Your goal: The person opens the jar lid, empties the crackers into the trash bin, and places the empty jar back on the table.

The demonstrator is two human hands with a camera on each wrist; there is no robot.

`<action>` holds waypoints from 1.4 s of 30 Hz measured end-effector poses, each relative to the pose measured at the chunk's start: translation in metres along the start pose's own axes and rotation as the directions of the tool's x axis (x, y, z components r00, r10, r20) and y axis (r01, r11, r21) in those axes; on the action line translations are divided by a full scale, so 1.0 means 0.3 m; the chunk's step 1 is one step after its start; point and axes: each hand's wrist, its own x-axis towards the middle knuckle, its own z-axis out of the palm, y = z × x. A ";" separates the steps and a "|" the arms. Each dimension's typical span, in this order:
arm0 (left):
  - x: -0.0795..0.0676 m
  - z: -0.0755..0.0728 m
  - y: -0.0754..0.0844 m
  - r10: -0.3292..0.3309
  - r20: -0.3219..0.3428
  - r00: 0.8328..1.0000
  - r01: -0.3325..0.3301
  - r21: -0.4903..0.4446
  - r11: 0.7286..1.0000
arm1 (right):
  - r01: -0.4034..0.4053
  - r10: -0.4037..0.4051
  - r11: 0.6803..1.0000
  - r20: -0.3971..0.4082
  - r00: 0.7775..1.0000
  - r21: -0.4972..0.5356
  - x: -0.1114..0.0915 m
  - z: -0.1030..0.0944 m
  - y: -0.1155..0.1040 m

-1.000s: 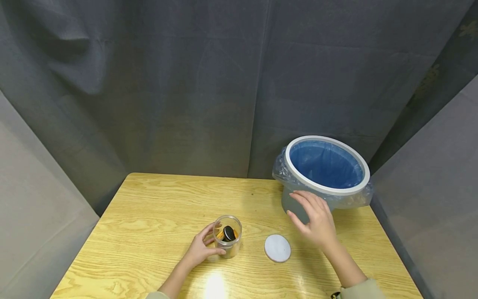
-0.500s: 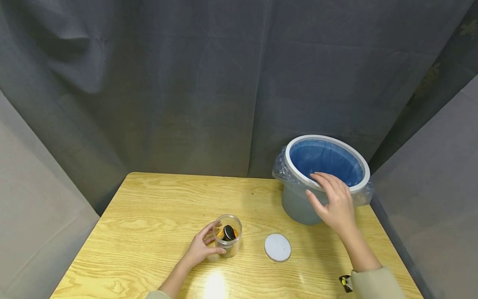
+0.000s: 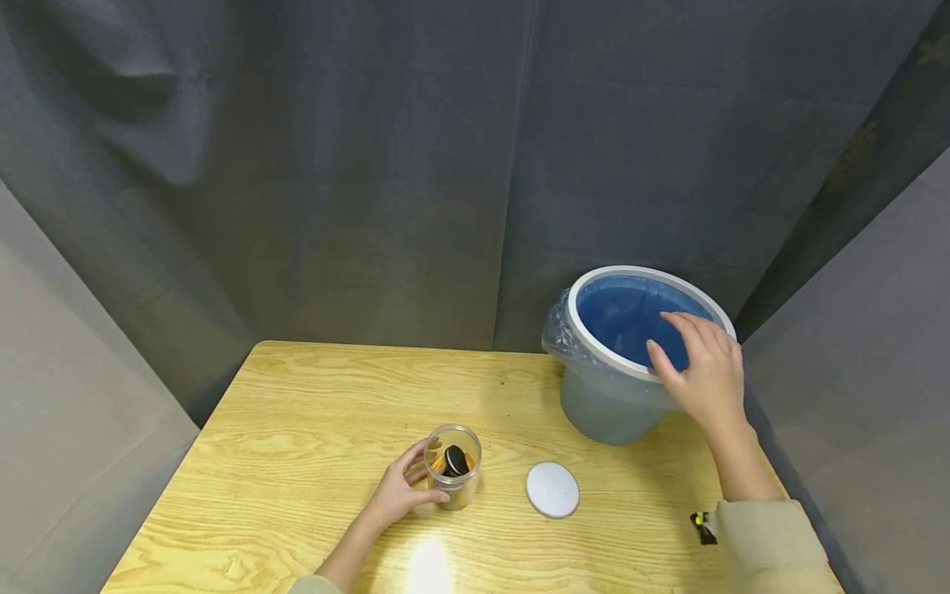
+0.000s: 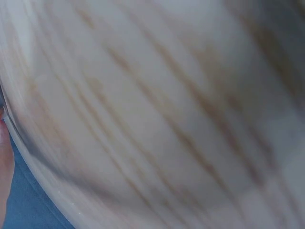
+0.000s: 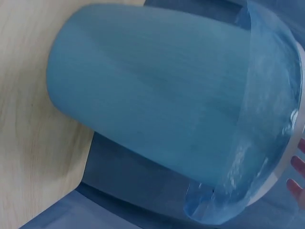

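Observation:
My left hand (image 3: 399, 492) holds a clear round jar (image 3: 462, 495) by its left side, thumb in front and fingers behind. The jar stands lidless on the table; inside lie a black disc with a pale middle layer (image 3: 456, 460) and orange-yellow ridged pieces. Its transparent wall (image 4: 143, 119) fills most of the left wrist view. My right hand (image 3: 705, 371) hovers over the front right rim of a grey-blue bin (image 3: 612, 408), its thumb apart from the fingers and nothing between them. In the right wrist view, fingertips (image 5: 298, 164) show beside the bin's rim.
A white round lid (image 3: 552, 490) lies flat on the table, right of the jar. Clear plastic liner (image 3: 567, 334) hangs over the bin's white rim. A small black-and-yellow piece (image 3: 703, 528) lies by my right sleeve. Dark curtain (image 3: 371, 206) stands behind the table.
My right hand has moved right and away from me, from in front of the bin to over its rim. The black-and-yellow piece by the sleeve has come into fuller view. My left hand and jar stay put.

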 end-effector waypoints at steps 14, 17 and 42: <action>-0.001 -0.001 0.009 -0.005 -0.004 1.000 0.005 -0.019 1.000 | -0.185 0.228 0.963 0.220 0.949 -0.198 0.060 -0.038 0.104; -0.003 -0.001 0.009 0.000 -0.002 1.000 0.000 -0.017 1.000 | -0.219 0.275 0.949 0.262 0.925 -0.226 0.067 -0.044 0.128; -0.004 -0.002 0.012 -0.005 0.004 1.000 0.005 -0.010 1.000 | -0.303 0.426 0.888 0.370 0.826 -0.347 0.106 -0.070 0.297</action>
